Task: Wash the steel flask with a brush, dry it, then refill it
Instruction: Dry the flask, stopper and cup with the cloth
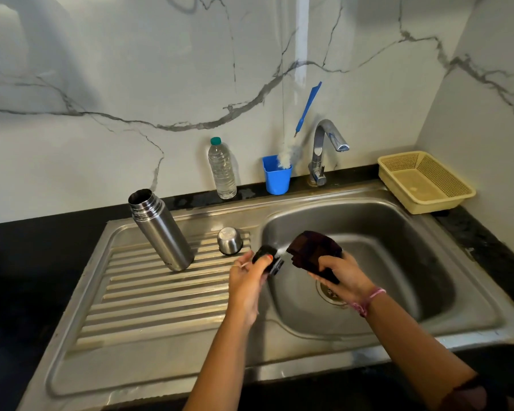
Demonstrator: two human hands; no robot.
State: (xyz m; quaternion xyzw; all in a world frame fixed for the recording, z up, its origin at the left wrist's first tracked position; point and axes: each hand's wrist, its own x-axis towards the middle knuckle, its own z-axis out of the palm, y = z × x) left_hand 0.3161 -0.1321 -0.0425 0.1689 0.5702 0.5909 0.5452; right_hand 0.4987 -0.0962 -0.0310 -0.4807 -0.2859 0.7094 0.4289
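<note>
The steel flask (161, 229) stands open and upright on the ribbed drainboard (149, 295), left of the basin. Its steel cup lid (229, 240) rests upside down beside it. My left hand (247, 280) grips a small black stopper (268, 260) at the basin's left rim. My right hand (343, 277) holds a folded dark brown cloth (312, 250) over the basin, close to the stopper. The bottle brush (297, 137), blue handle and white bristles, stands in a blue cup (277, 179) at the wall.
A clear water bottle (222, 170) with a green cap stands left of the blue cup. The chrome tap (324, 149) is behind the sink basin (398, 232); no water runs. A yellow plastic basket (425, 182) sits at the back right on the black counter.
</note>
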